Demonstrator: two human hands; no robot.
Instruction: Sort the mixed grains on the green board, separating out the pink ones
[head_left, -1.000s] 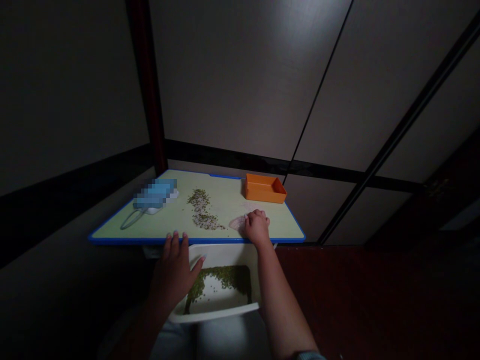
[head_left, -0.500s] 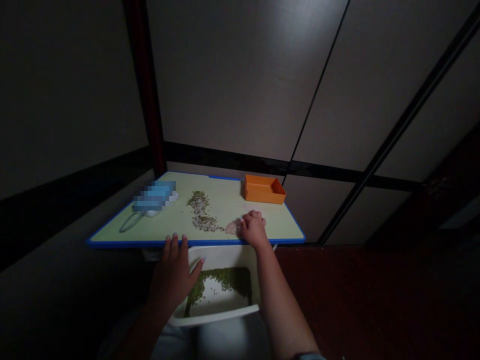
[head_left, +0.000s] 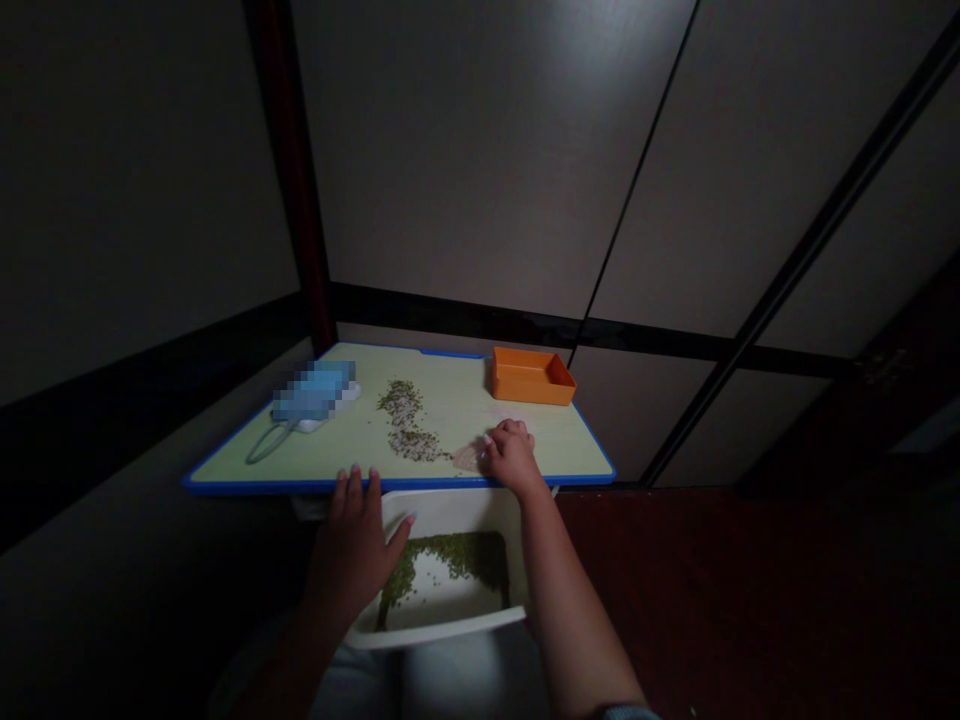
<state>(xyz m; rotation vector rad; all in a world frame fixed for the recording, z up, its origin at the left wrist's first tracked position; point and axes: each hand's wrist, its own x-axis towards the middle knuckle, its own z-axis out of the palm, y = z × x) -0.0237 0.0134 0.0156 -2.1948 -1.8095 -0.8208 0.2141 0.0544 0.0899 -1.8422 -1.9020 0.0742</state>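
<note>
My right hand is over the near right part of the table, its fingers curled down and pressed together. Whatever they hold, if anything, is hidden. Beside its fingertips is a pale pinkish patch that I cannot identify. Left of that, small green and pale grains lie scattered in a curved band. My left hand is open, with fingertips at the table's front edge and the thumb over the left side of a white bin. Green grains cover part of the bin's floor.
At the table's back right stands an orange open box. A blurred blue item with a pale loop lies at the left. Dark panelled walls rise behind the table. Reddish floor shows at the right.
The whole view has shifted slightly, so things appear a little further right. Both hands keep nearly the same pose and place, and the grains look unchanged.
</note>
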